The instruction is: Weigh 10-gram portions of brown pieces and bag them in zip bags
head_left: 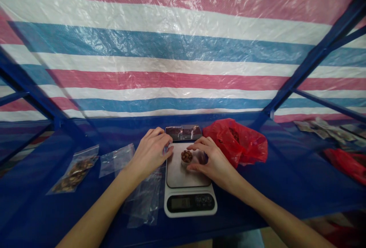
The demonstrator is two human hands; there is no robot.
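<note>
Okay, largest stuff first: one big plastic sheet striped red, white and blue (pixel 183 42) made up the backdrop, behind a blue flat-topped table (pixel 94 221).

One white rectangular kitchen scale with a silvery metal plate (pixel 178 179) sat on that, long axis running front to back, display toward the wearer, digits too blurry to read. Just behind its right side slumped one crumpled, shiny red plastic bag (pixel 248 147); more red plastic (pixel 347 164) showed at far right.

Over on the left lay one clear zip bag of brown dried pieces (pixel 74 175), slanting from near left to far right. Between it and the scale were flat clear plastic bags (pixel 144 200), at least two, overlapping too much to count.

Left hand (pixel 154 145) was curled by the scale's left edge; couldn't tell if it pinched anything. Right hand (pixel 214 160) reached over the plate, thumb and forefinger apart.

One black phone with a lit screen (pixel 183 132) lay sideways right behind the scale.

Smallest: one little round cup heaped with brown nut-like bits (pixel 187 157), upright on the plate, mouth up, between the right thumb and forefinger tips. Couldn't tell if they touched it.
</note>
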